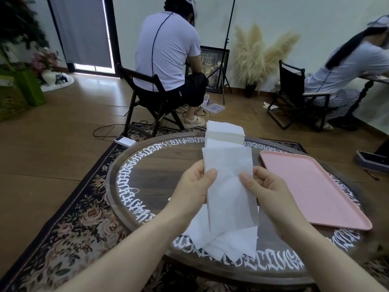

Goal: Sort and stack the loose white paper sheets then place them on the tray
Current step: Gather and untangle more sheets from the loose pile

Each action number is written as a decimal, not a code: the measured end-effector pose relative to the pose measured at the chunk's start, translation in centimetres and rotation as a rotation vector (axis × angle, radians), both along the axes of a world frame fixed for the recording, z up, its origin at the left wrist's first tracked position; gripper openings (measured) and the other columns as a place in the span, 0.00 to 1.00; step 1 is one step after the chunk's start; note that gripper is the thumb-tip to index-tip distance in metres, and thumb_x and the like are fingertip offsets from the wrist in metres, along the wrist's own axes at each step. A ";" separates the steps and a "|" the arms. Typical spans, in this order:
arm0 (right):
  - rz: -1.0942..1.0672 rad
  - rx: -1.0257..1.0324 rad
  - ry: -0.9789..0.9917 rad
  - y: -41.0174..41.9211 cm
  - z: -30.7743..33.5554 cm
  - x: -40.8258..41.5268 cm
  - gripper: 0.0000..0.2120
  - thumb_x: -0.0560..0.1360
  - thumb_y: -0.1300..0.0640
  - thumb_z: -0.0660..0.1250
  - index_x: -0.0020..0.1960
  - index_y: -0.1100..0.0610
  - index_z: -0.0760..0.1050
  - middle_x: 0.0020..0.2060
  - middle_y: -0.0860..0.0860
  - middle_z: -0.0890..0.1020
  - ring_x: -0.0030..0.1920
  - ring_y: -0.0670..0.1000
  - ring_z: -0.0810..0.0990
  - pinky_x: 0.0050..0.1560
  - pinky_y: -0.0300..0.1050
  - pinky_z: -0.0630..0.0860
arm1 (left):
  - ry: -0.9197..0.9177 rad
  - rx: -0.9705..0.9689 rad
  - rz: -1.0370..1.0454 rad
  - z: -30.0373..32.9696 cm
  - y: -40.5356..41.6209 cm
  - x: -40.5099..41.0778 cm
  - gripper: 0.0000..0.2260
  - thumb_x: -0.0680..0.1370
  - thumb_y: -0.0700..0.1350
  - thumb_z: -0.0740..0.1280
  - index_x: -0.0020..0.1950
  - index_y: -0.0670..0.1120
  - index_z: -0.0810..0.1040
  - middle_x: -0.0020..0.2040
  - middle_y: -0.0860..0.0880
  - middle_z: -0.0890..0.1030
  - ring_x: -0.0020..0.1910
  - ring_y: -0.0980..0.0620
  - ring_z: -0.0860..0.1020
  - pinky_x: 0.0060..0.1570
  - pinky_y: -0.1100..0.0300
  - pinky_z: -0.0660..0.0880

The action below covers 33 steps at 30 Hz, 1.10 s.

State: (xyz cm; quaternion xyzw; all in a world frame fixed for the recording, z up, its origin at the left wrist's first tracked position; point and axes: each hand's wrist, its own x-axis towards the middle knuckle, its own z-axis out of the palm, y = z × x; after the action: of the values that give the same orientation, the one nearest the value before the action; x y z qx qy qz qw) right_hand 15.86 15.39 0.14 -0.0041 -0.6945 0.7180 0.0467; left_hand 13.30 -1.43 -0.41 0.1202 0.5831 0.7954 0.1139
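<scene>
Above the table [160, 165], left hand [194, 184] and right hand [266, 186] pinch one sheet [229, 186] — upright (tray [315, 192] beside).

Two bare forearms enter from the lower edge of the view, with no sleeve, cuff, watch, bracelet or glove on either. The left hand [194, 184] shows no ring on the thumb or on the fingers that can be seen, and its thumbnail is short, plain and unpainted. The right hand [266, 187] is likewise bare, with a short, unpolished thumbnail. Both wrists are bare. The upper arms and the rest of the body lie outside the picture.
</scene>
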 end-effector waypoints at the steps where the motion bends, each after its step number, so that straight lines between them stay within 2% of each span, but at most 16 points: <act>1: -0.004 -0.005 -0.003 -0.1 0.1 0.1 0.08 0.78 0.60 0.66 0.55 0.60 0.79 0.44 0.53 0.87 0.42 0.50 0.86 0.38 0.37 0.80 | -0.006 0.002 0.012 0.0 0.0 0.0 0.11 0.84 0.40 0.58 0.60 0.47 0.78 0.49 0.52 0.86 0.45 0.55 0.84 0.40 0.61 0.80; 3: -0.055 0.022 0.014 -0.4 0.1 0.1 0.09 0.77 0.59 0.67 0.56 0.60 0.78 0.45 0.52 0.87 0.44 0.49 0.86 0.38 0.37 0.79 | -0.017 -0.004 0.039 0.0 0.0 -0.1 0.11 0.84 0.41 0.57 0.59 0.47 0.79 0.49 0.51 0.86 0.46 0.54 0.84 0.41 0.60 0.80; 5: -0.114 0.189 0.041 -0.4 0.0 0.1 0.15 0.73 0.54 0.72 0.59 0.52 0.76 0.50 0.46 0.85 0.49 0.46 0.83 0.44 0.37 0.78 | -0.062 0.032 0.067 -0.1 0.0 -0.3 0.12 0.84 0.41 0.57 0.58 0.47 0.79 0.50 0.49 0.86 0.47 0.52 0.84 0.43 0.59 0.80; 7: -0.030 0.298 -0.046 -0.4 -0.2 0.2 0.25 0.67 0.47 0.76 0.61 0.46 0.72 0.54 0.39 0.81 0.53 0.40 0.80 0.48 0.37 0.76 | -0.176 0.176 0.094 -0.1 0.0 -0.5 0.12 0.85 0.41 0.56 0.57 0.45 0.79 0.50 0.46 0.86 0.46 0.50 0.85 0.42 0.57 0.81; 8: 0.058 0.287 -0.131 -0.6 -0.3 0.2 0.27 0.65 0.46 0.77 0.61 0.46 0.73 0.54 0.39 0.82 0.52 0.39 0.81 0.48 0.36 0.76 | -0.234 0.272 0.106 -0.1 0.0 -0.6 0.12 0.85 0.41 0.55 0.57 0.43 0.78 0.49 0.45 0.86 0.45 0.50 0.85 0.40 0.57 0.81; 10: 0.197 0.272 -0.270 -0.7 -0.7 0.2 0.21 0.66 0.49 0.77 0.57 0.51 0.79 0.49 0.44 0.86 0.46 0.43 0.84 0.43 0.35 0.76 | -0.316 0.398 0.149 -0.2 -0.3 -0.9 0.13 0.85 0.41 0.54 0.57 0.42 0.78 0.47 0.45 0.86 0.42 0.50 0.85 0.36 0.57 0.82; 12: 0.176 0.283 -0.283 -0.4 -0.8 0.0 0.13 0.69 0.52 0.75 0.51 0.56 0.82 0.42 0.48 0.87 0.39 0.45 0.82 0.38 0.37 0.73 | -0.341 0.407 0.190 -0.2 -0.7 -1.4 0.12 0.84 0.40 0.55 0.55 0.42 0.78 0.44 0.45 0.86 0.40 0.50 0.85 0.34 0.57 0.82; 15: 0.046 0.234 -0.193 0.8 -0.6 -0.6 0.06 0.71 0.58 0.75 0.45 0.60 0.81 0.30 0.53 0.81 0.28 0.46 0.74 0.27 0.36 0.66 | -0.244 0.240 0.216 0.2 -2.0 -2.5 0.06 0.80 0.35 0.62 0.52 0.43 0.78 0.42 0.45 0.85 0.36 0.50 0.84 0.35 0.55 0.82; 17: -0.037 0.321 -0.074 1.8 -0.4 -1.0 0.03 0.73 0.61 0.74 0.43 0.58 0.80 0.25 0.48 0.77 0.23 0.45 0.70 0.25 0.34 0.63 | -0.075 -0.005 0.217 0.3 -3.4 -3.2 0.07 0.77 0.34 0.68 0.51 0.44 0.79 0.42 0.48 0.86 0.37 0.51 0.84 0.37 0.56 0.83; 20: -0.070 0.470 0.088 2.4 -0.7 -1.3 0.08 0.74 0.65 0.72 0.43 0.53 0.79 0.26 0.42 0.78 0.24 0.46 0.73 0.29 0.34 0.69 | 0.343 -0.706 0.248 -0.3 -5.0 -3.9 0.03 0.75 0.42 0.72 0.46 0.50 0.81 0.39 0.54 0.84 0.38 0.53 0.82 0.38 0.55 0.79; 22: -0.042 0.570 0.091 2.6 -1.6 -1.2 0.08 0.74 0.64 0.72 0.42 0.52 0.78 0.29 0.43 0.80 0.27 0.48 0.75 0.32 0.38 0.72 | 0.478 -1.033 0.266 -1.2 -5.0 -3.8 0.01 0.75 0.49 0.71 0.46 0.53 0.82 0.36 0.56 0.81 0.38 0.52 0.79 0.38 0.53 0.76; 24: -0.005 0.666 0.044 2.7 -2.7 -1.2 0.06 0.74 0.63 0.72 0.41 0.56 0.78 0.32 0.49 0.81 0.29 0.50 0.78 0.37 0.47 0.74 | 0.419 -1.080 0.210 -2.4 -4.8 -3.5 0.02 0.74 0.49 0.72 0.46 0.55 0.82 0.38 0.58 0.81 0.40 0.53 0.79 0.41 0.53 0.77; 26: 0.019 0.741 0.001 2.8 -3.6 -1.2 0.04 0.74 0.62 0.72 0.42 0.58 0.78 0.35 0.54 0.82 0.31 0.52 0.79 0.41 0.54 0.77 | 0.317 -1.053 0.113 -3.6 -4.6 -3.3 0.03 0.73 0.46 0.72 0.46 0.52 0.83 0.41 0.55 0.83 0.43 0.51 0.80 0.45 0.51 0.78; 28: 0.040 0.787 -0.025 2.8 -4.2 -1.0 0.04 0.74 0.62 0.72 0.42 0.57 0.78 0.35 0.54 0.82 0.32 0.51 0.80 0.44 0.55 0.78 | 0.250 -1.014 0.055 -5.0 -4.7 -3.2 0.04 0.73 0.42 0.72 0.47 0.48 0.84 0.41 0.51 0.84 0.42 0.50 0.80 0.47 0.50 0.77; 31: 0.051 0.795 -0.055 3.1 -4.8 -0.7 0.04 0.73 0.61 0.73 0.43 0.57 0.79 0.32 0.52 0.81 0.32 0.48 0.80 0.42 0.57 0.78 | 0.204 -0.951 0.026 -6.3 -5.1 -3.3 0.05 0.73 0.40 0.71 0.47 0.46 0.84 0.41 0.47 0.84 0.40 0.48 0.80 0.46 0.51 0.78; 33: 0.057 0.767 -0.079 3.2 -4.9 -0.7 0.05 0.72 0.61 0.74 0.44 0.54 0.79 0.34 0.54 0.82 0.32 0.48 0.80 0.41 0.60 0.79 | 0.182 -0.905 -0.013 -6.8 -5.3 -3.2 0.03 0.73 0.41 0.72 0.45 0.48 0.84 0.38 0.52 0.84 0.37 0.54 0.79 0.42 0.55 0.76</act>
State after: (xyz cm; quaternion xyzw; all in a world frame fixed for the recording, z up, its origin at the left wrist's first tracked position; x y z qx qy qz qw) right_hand 15.12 18.62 -4.79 0.0051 -0.9138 0.4061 -0.0020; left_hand 10.07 -6.77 -7.18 0.1315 0.8785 0.4462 0.1084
